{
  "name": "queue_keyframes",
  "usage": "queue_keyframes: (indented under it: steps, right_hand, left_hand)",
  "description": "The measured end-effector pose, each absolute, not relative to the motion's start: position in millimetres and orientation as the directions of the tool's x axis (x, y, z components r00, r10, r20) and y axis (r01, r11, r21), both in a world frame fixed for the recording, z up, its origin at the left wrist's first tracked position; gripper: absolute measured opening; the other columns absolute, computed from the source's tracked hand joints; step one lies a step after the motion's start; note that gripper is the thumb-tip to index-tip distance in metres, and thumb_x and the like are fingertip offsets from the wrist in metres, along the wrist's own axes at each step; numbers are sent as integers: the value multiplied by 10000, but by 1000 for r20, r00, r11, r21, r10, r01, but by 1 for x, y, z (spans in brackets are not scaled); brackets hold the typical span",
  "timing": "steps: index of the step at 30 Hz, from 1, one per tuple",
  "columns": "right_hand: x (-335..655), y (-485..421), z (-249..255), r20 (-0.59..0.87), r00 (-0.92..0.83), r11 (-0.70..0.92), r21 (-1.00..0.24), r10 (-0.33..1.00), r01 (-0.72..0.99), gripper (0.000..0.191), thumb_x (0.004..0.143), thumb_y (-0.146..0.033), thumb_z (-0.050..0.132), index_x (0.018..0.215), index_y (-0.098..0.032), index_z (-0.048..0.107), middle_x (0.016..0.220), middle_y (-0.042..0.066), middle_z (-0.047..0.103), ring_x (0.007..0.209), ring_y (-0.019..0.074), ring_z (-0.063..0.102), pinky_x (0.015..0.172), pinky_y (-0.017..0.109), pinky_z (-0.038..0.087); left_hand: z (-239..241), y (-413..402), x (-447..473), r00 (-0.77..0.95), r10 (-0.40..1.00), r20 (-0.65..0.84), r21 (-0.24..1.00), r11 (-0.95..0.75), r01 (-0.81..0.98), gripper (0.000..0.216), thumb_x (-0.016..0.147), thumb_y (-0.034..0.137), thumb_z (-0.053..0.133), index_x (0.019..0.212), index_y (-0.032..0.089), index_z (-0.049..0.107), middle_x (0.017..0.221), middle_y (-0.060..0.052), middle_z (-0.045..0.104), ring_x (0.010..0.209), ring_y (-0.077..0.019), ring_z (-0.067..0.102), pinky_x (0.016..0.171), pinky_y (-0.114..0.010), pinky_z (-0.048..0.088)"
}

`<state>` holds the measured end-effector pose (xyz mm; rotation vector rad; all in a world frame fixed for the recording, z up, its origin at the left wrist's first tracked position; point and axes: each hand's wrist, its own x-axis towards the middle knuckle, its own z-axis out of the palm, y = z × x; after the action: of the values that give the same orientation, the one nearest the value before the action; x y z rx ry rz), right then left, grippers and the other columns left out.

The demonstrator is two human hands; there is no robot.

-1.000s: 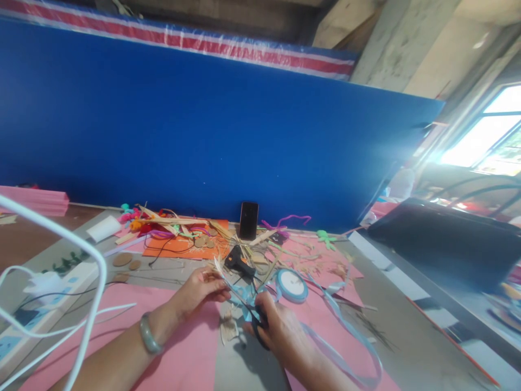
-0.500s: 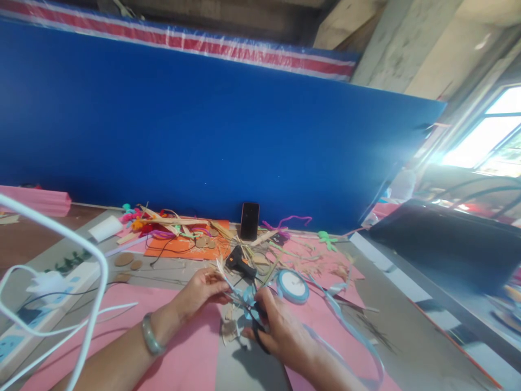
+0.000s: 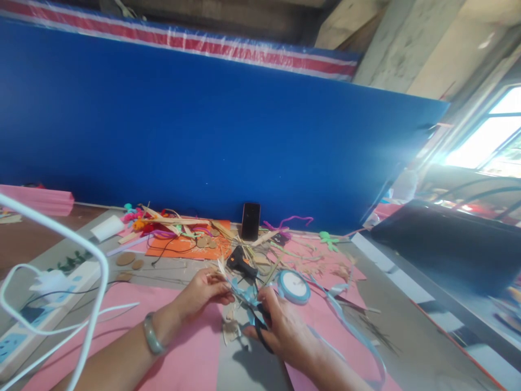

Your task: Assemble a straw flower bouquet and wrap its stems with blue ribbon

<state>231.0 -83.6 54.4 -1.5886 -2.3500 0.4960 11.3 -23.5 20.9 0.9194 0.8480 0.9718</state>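
Observation:
My right hand (image 3: 280, 321) grips a pair of scissors (image 3: 261, 330) by the black handles, with the blades pointing left toward my other hand. Pinched in the fingertips of my left hand (image 3: 207, 291) is a light blue ribbon (image 3: 246, 290), and a pale, pointed tip sticks up above those fingers. Ribbon and blades overlap between the hands, so whether the blades are closed on it is unclear. Just beyond my right hand lies a spool of light blue ribbon (image 3: 303, 296), with a long loose length trailing right. A black glue gun (image 3: 241, 262) rests behind both hands.
Pink sheets (image 3: 191, 347) cover much of the table. An orange sheet (image 3: 163, 248) holds straw strips and cardboard discs. A phone (image 3: 250, 221) leans on the blue panel (image 3: 228, 119). At left are a power strip (image 3: 77, 285) and a white cable (image 3: 100, 288) close to the camera.
My left hand has moved slightly right, nearer the scissors. The ribbon and blades between the hands have shifted a little. Both hands keep their holds.

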Motion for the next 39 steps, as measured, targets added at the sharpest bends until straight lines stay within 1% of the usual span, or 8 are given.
queue_keyframes:
  steps: [6, 10, 12, 15, 18, 26, 33, 39]
  right_hand:
    - [237, -80, 39, 40, -366, 348, -424, 930, 836, 313, 817, -394, 658, 986, -242, 444, 686, -28, 592, 572, 175, 559, 516, 244, 374]
    - [239, -76, 30, 49, -331, 324, -377, 942, 867, 322, 797, -371, 691, 989, -237, 471, 691, -8, 611, 596, 191, 586, 524, 253, 388]
    - [240, -76, 31, 35, -322, 313, -361, 946, 879, 343, 788, -363, 706, 1011, -231, 481, 755, 20, 626, 646, 205, 604, 556, 265, 423]
    - [239, -79, 38, 30, -347, 331, -383, 937, 862, 371, 790, -368, 709, 1048, -226, 482, 892, 60, 626, 758, 223, 614, 655, 301, 477]
    - [237, -80, 46, 14, -350, 325, -409, 937, 853, 388, 791, -398, 703, 1056, -226, 477, 953, 69, 612, 808, 231, 606, 696, 320, 490]
    - [232, -77, 49, 38, -359, 345, -392, 932, 853, 383, 787, -403, 713, 1033, -210, 491, 923, 73, 609, 806, 237, 596, 700, 326, 479]
    - [233, -77, 50, 30, -358, 343, -373, 933, 862, 374, 797, -442, 696, 1011, -203, 503, 906, 73, 620, 767, 229, 601, 674, 319, 482]
    - [235, -74, 39, 54, -369, 364, -352, 928, 863, 362, 803, -444, 698, 986, -207, 494, 854, 57, 623, 719, 215, 599, 635, 299, 471]
  left_hand:
    - [19, -24, 11, 341, 927, -159, 918, 266, -294, 304, 589, 318, 870, 685, 132, 649, 618, -53, 719, 603, -178, 691, 601, -253, 527]
    - [21, -25, 11, 369, 919, -142, 921, 259, -291, 309, 603, 345, 862, 716, 124, 678, 658, -63, 730, 618, -170, 688, 610, -247, 532]
    - [20, -25, 11, 369, 918, -148, 921, 263, -287, 303, 608, 345, 859, 705, 122, 679, 643, -61, 726, 606, -167, 686, 613, -248, 535]
    - [17, -23, 11, 352, 924, -150, 912, 266, -311, 293, 593, 326, 867, 692, 132, 671, 660, -47, 726, 611, -175, 695, 635, -267, 550]
    - [15, -23, 11, 354, 923, -151, 910, 270, -315, 290, 585, 316, 870, 688, 132, 673, 682, -46, 728, 624, -184, 703, 652, -282, 557]
    - [21, -26, 15, 351, 924, -154, 902, 277, -332, 292, 576, 306, 871, 663, 128, 656, 591, -27, 696, 575, -172, 683, 596, -262, 538]
    - [17, -25, 13, 347, 925, -153, 906, 271, -324, 318, 576, 320, 872, 686, 129, 643, 597, -30, 704, 589, -183, 696, 586, -261, 538]
    - [15, -24, 12, 373, 917, -144, 925, 258, -278, 266, 619, 311, 844, 705, 120, 680, 614, -55, 724, 594, -176, 690, 611, -262, 538]
